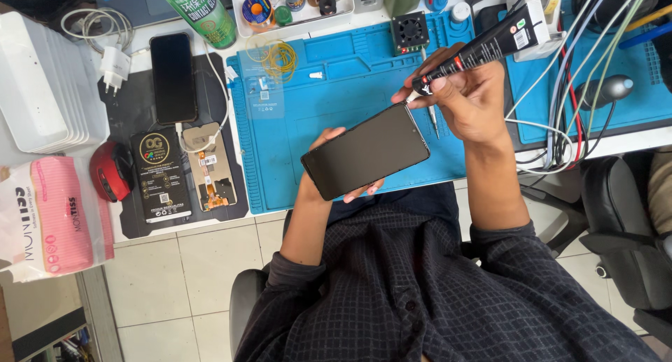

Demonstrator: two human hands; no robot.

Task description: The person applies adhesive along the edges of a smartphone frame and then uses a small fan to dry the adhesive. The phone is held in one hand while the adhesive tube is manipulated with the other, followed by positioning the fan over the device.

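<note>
**Phone and glue tube over the blue repair mat**

A white bench carries a blue silicone repair mat (336, 89), and I look down on it from above a dark checked shirt (420, 292). At the left I see a white stack of trays (42, 82), then a pink tissue pack (49, 222). Over the mat's near edge, my left hand (329, 173) cradles a dark smartphone (365, 152) from beneath, fingers curled round its edges, screen up and tilted. My right hand (469, 99) pinches a black adhesive tube (490, 43), its tip meeting the phone's upper right corner. A second phone (173, 78) lies flat at the left, beside a small red mouse (110, 171).
</note>
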